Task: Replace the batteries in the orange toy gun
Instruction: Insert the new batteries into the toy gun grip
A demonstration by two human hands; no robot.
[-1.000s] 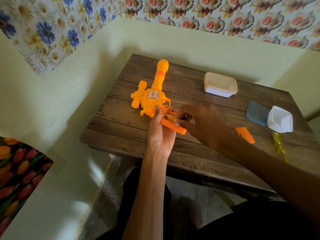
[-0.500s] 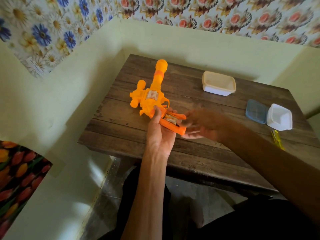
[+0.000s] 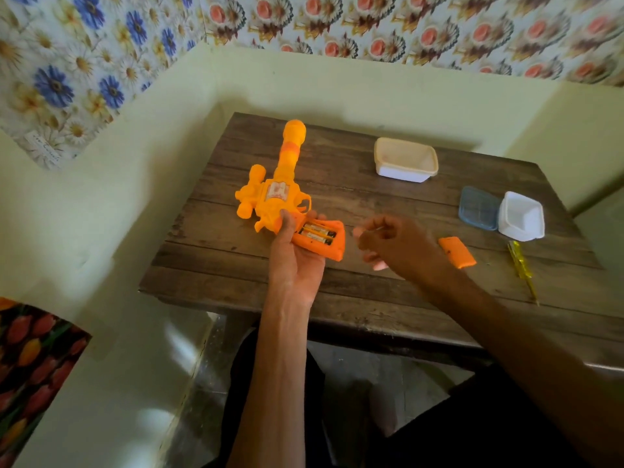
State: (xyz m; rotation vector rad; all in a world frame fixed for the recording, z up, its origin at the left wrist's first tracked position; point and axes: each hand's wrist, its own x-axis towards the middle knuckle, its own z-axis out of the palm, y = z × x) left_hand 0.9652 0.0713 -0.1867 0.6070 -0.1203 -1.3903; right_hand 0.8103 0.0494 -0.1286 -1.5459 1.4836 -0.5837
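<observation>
The orange toy gun (image 3: 277,197) lies on the wooden table (image 3: 219,265) with its barrel pointing away from me. My left hand (image 3: 295,265) holds its grip from below, thumb on the body. The battery compartment in the grip is open, and two batteries (image 3: 317,233) sit side by side in it. My right hand (image 3: 395,244) hovers just right of the grip, apart from it, fingers loosely curled with nothing visible in them. The orange compartment cover (image 3: 457,251) lies on the table right of that hand.
A yellow screwdriver (image 3: 521,265) lies near the right edge. Behind it are a small open white box (image 3: 521,216) and its blue lid (image 3: 477,207). A closed white container (image 3: 405,158) stands at the back. Walls enclose the table at the left and rear.
My right hand has pulled back to the right from the battery compartment, uncovering the two batteries. The left hand still holds the grip.
</observation>
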